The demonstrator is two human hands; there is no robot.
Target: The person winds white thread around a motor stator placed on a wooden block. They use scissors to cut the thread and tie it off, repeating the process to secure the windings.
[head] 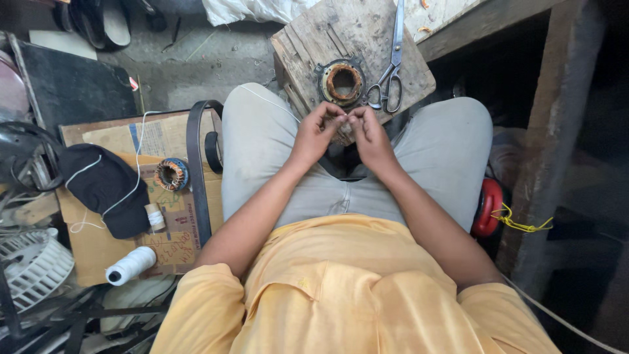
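Note:
My left hand [319,129] and my right hand [368,131] meet above my knees, fingertips pinched together on something small and thin between them; what it is cannot be made out. Just beyond the fingers, a rusty round motor stator [341,82] lies on a worn wooden block [314,39]. A pair of steel scissors [392,69] rests on the block to the stator's right. I sit in grey trousers and a yellow shirt.
On cardboard [98,246] at my left lie a black cap [105,187], a wound copper coil [171,174], a white thread spool [131,265], a small spool [154,216] and a black belt [194,164]. A white fan grille [33,265] sits far left. A wooden post [544,144] stands right.

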